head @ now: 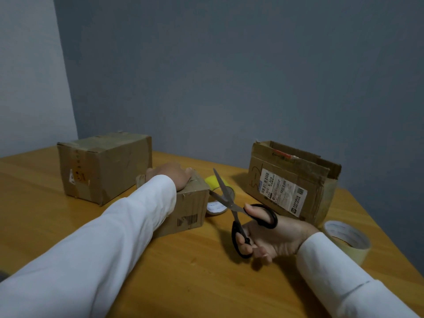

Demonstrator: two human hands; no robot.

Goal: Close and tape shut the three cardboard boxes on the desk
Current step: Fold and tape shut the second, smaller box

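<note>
My left hand (pixel 171 174) lies palm down on top of a small cardboard box (pixel 190 207) in the middle of the wooden desk (pixel 183 271). My right hand (pixel 270 235) holds black-handled scissors (pixel 231 207) with the blades parted, their tips beside the small box's right top edge. A yellow tape roll (pixel 220 183) stands just behind the blades. A larger box (pixel 103 166) with tape across its closed top sits at the back left. A third box (pixel 291 182) with a shipping label stands at the right, its top flaps up.
A clear tape roll (pixel 346 239) lies flat near the desk's right edge, behind my right wrist. A grey wall rises behind the desk. The desk's right corner falls away beyond the labelled box.
</note>
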